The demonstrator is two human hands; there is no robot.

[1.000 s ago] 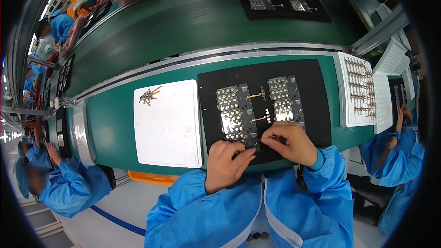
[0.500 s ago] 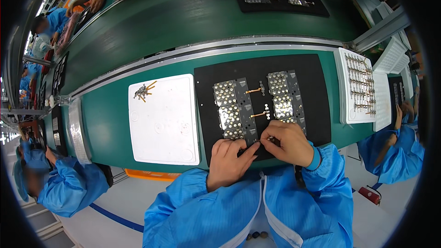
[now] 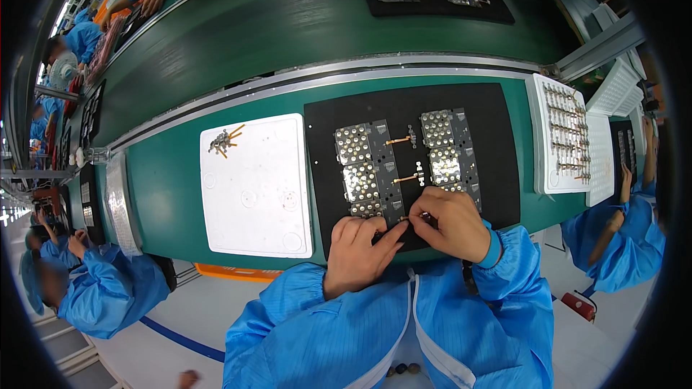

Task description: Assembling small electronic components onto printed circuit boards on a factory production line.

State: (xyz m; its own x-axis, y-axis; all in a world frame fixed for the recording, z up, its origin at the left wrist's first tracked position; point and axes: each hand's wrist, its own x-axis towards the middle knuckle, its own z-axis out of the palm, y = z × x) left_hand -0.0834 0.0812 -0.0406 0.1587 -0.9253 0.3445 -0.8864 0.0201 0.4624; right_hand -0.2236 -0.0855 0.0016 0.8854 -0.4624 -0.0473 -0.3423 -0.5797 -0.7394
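Containers 1st. L of grip, just off mat: flat white rectangular tray [image 3: 249, 230]; small heap of grey metal-ended parts w/ orange strips [image 3: 225, 142] in its far L part. Well R of grip: 2nd white rectangular tray [image 3: 542, 151], small metallic parts in rows [image 3: 564, 131]. Beyond that, dimpled white tray [image 3: 616, 94]; contents unclear.

Under grip: black flat mat [image 3: 494, 151] w/ 2 dark circuit panels, silver round studs on each. L panel [image 3: 382, 166] = the one being worked: runs ahead of grip, near end right at the fingertips, partly hidden by L hand [image 3: 355, 252]. R panel [image 3: 465, 151] ahead & R of grip, near end behind R hand [image 3: 458, 225]. Betw. panels, ahead of grip: 2 copper-coloured strips w/ metal ends [image 3: 406, 178], off L panel's R edge.

Grip: R thumb + forefinger close together at L panel's near R corner; can't tell what's pinched, if anything. L thumb + forefinger near same corner, tips nearly meeting R's; hold unclear.
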